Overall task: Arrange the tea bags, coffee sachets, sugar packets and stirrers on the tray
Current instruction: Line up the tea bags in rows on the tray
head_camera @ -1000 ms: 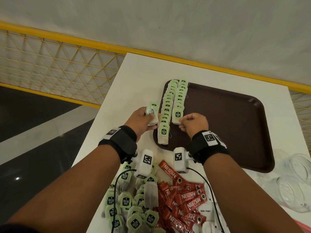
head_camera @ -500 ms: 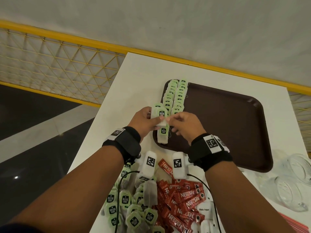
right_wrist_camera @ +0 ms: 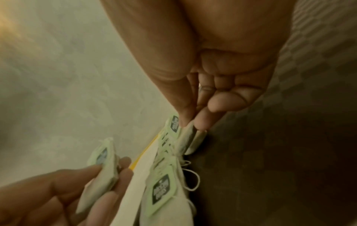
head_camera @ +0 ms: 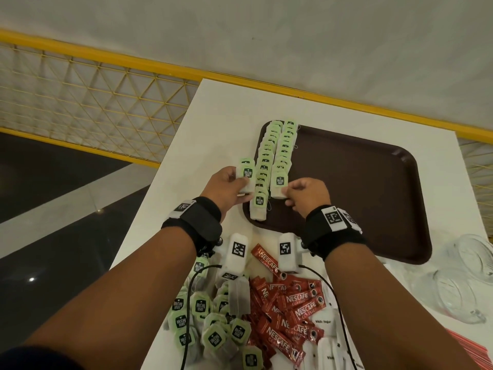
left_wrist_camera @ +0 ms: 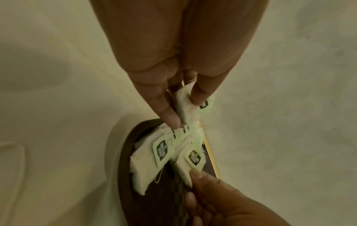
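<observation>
Your left hand (head_camera: 226, 186) grips a spare tea bag (head_camera: 246, 175) just off the tray (head_camera: 373, 182); your right hand (head_camera: 306, 194) pinches the second row's front bag (head_camera: 278, 182). Two tea rows down — coffee sachets (head_camera: 293, 303), sugar, stirrers untouched on the surface (head_camera: 226, 108).

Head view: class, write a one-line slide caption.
Right hand adds a tea bag to two rows on the brown tray; left hand holds spares.
</observation>
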A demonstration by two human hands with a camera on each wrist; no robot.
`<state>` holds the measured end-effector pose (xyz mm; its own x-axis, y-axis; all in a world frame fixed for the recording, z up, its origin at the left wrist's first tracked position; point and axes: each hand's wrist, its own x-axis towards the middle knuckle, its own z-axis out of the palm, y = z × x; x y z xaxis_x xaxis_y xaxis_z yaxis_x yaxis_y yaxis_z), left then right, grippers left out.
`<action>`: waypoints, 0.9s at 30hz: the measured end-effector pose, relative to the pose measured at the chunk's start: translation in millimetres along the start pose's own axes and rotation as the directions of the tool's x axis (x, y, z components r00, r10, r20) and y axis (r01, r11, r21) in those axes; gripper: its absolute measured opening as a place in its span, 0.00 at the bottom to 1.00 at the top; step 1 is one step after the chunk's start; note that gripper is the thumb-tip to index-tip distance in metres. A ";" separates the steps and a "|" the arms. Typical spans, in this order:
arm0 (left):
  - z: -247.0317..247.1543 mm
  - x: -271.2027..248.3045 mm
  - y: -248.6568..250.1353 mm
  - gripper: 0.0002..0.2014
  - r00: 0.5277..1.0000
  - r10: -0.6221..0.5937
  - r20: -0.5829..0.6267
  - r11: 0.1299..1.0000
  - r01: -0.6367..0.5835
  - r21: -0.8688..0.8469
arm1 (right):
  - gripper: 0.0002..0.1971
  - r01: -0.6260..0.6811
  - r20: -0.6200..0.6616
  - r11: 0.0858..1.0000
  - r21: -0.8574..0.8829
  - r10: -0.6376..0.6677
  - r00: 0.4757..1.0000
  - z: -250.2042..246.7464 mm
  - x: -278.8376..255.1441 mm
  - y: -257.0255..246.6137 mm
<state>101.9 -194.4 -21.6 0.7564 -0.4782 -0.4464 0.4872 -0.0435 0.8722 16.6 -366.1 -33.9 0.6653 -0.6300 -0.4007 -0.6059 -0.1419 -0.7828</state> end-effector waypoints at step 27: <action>13.8 -7.5 -10.5 0.08 0.997 0.064 -0.031 0.990 -0.059 0.131 | 0.10 -0.022 0.174 0.971 0.239 -0.021 0.984 -1.0 -20.2 -3.8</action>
<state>85.1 -202.4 -24.7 0.7991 -0.4525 -0.3958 0.3802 -0.1296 0.9158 5.1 -353.6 -22.4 0.7436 -0.4841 -0.4612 -0.4984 0.0585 -0.8650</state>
